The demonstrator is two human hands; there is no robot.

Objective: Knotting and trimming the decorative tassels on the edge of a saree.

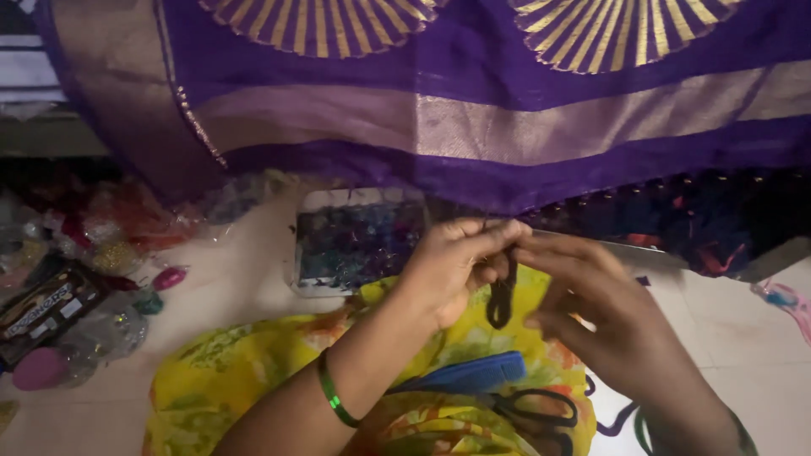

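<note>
Bead packets [101, 253] lie at far left, a bead tray [355, 241] beside them. The left hand [452, 266] and right hand [591, 308] pinch a dark thread loop [501, 302] under the purple cloth [473, 135] edge; it hangs lengthwise downward. A loose pinch could let it slip into the scissors [536, 409] below.

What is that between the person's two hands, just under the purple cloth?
In the head view, a dark thread loop hangs between the left hand and right hand, pinched by both below the purple cloth.
</note>
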